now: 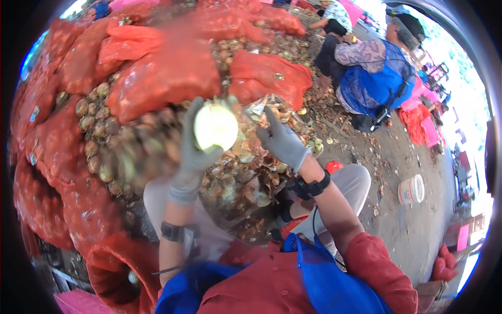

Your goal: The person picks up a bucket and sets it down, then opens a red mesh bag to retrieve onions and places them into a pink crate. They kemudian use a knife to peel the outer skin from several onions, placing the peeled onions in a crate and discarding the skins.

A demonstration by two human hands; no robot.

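Note:
My left hand [191,149], in a grey glove, is closed around a pale peeled onion [215,127] held up in front of me. The onion is bright and overexposed. To its right is my right hand [285,144], also gloved, with index finger and thumb apart and pointing toward the onion. The palm side of that hand is hidden, and I make out nothing held in it. Beneath both hands lies a heap of onion skins and scraps [251,167]. Unpeeled onions [97,125] are piled at the left, blurred close to my left hand.
Full red mesh sacks [162,78] stand across the far side and left. An open red mesh sack [117,267] with a pale onion inside is at lower left. A white bucket [411,189] stands on the floor at right. Another person in a blue vest [379,78] sits at far right.

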